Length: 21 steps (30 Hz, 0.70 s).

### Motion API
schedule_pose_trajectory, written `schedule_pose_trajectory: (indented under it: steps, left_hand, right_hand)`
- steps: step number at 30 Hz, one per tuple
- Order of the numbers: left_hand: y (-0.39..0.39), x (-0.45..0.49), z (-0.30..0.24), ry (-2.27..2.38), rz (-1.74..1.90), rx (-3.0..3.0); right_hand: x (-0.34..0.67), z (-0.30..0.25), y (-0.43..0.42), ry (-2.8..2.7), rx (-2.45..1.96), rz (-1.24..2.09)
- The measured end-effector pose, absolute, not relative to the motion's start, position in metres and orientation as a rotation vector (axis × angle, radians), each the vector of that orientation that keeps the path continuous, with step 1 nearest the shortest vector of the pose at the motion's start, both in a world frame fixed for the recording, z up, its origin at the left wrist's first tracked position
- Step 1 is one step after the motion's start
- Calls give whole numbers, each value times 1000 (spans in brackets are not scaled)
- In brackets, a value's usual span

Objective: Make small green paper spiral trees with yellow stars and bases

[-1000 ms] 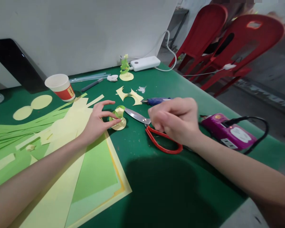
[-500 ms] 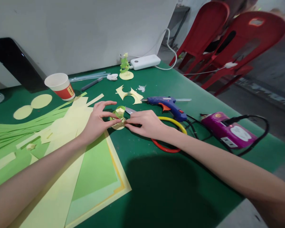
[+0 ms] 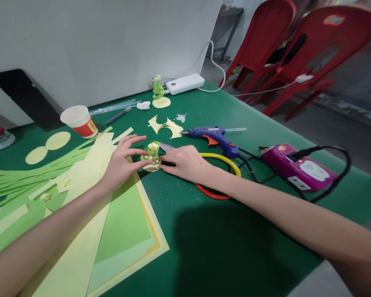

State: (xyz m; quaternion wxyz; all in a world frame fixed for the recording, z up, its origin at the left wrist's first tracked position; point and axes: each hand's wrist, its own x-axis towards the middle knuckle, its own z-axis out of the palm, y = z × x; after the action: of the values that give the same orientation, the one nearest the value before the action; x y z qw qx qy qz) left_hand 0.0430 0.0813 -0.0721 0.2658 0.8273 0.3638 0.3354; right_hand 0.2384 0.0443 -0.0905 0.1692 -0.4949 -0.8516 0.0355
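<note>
A small paper tree (image 3: 153, 147) stands on the table between my hands, a green paper spiral with a pale yellow star on top and a round yellow base. With thumb and a finger, my left hand (image 3: 121, 160) pinches its left side low down, the other fingers lifted and apart. My right hand (image 3: 185, 163) closes its fingertips at the lower right of the tree, near the base. Under that hand lie scissors with a yellow and red handle (image 3: 222, 156); only the blade tip shows beyond the fingers. A similar finished-looking paper tree (image 3: 158, 91) stands farther back.
A blue glue gun (image 3: 218, 138) lies right of yellow paper scraps (image 3: 165, 127), wired toward a purple power strip (image 3: 299, 167). Green paper strips (image 3: 27, 173) and paper sheets (image 3: 126, 231) spread left. A paper cup (image 3: 80, 121), phone (image 3: 27, 97) and white power bank (image 3: 185, 83) stand behind.
The view has shifted slightly, so more of the bottle at left shows. Both hands stay at the paper tree, with only slight finger movement.
</note>
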Motion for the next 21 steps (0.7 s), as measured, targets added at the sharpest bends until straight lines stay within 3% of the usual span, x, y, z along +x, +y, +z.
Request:
schedule_pose_trajectory:
  steps: [7,16,21]
  left_hand:
    - [77,28,-67,1037,979,2462]
    - [59,10,-76,886,532,2874]
    - [58,9,-79,872,459,2928]
  right_hand:
    - [238,-89,45,-2417,-1422,89]
    - [238,-89,44,-2432,-1408,85]
    - [238,-89,44,-2427,-1387,79]
